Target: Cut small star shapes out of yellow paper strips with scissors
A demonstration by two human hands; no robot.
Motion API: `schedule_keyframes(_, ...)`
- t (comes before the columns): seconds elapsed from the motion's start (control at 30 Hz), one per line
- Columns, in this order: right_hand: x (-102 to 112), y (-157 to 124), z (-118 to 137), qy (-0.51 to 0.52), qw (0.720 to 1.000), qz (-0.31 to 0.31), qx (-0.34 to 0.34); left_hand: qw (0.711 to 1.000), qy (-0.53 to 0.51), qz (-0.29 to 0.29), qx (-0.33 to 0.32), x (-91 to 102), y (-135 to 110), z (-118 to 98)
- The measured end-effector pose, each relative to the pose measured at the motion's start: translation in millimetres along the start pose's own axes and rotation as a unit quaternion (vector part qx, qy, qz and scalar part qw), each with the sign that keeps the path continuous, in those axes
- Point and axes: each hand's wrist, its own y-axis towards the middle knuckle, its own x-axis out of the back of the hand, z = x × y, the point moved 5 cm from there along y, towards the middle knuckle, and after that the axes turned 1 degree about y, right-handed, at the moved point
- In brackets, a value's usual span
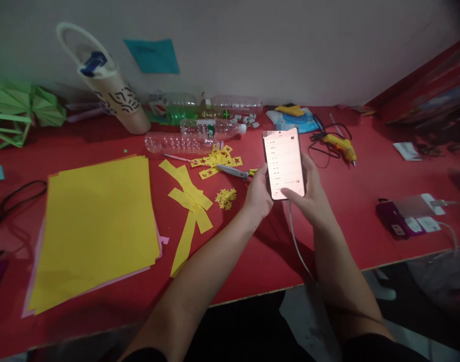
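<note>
Clasping phone (284,163) above surface (328,236), screen tilted up for reading. Wrapping fingers of left hand (258,193) round one edge; cupping the other with right hand (309,196), thumb on screen to scroll.

- We see a red worktop (366,211).
- We see yellow paper sheets (97,226) over pink ones.
- We see yellow strips (188,201) and stars (226,197).
- We see a phone (284,163) with a pale pink screen.
- We see a yellow glue gun (340,146).
</note>
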Motion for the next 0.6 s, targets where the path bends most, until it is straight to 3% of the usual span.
schedule_keyframes(0.1, 8, 0, 14, 0.043, 0.997, -0.057, 0.038, 1.0, -0.003, 0.001, 0.002, -0.4, -1, -1)
schedule_keyframes(0.2, 18, -3, 32, -0.07, 0.986, -0.121, 0.087, 1.0, -0.003, -0.001, 0.005, -1.2, -1, -1)
schedule_keyframes(0.37, 20, -4, 43, -0.172, 0.967, -0.113, 0.147, 1.0, -0.003, -0.019, -0.012, -0.3, 1, -3)
schedule_keyframes(0.6, 16, -4, 43, -0.171, 0.965, -0.108, 0.166, 1.0, -0.002, -0.004, -0.01, -0.8, 1, -4)
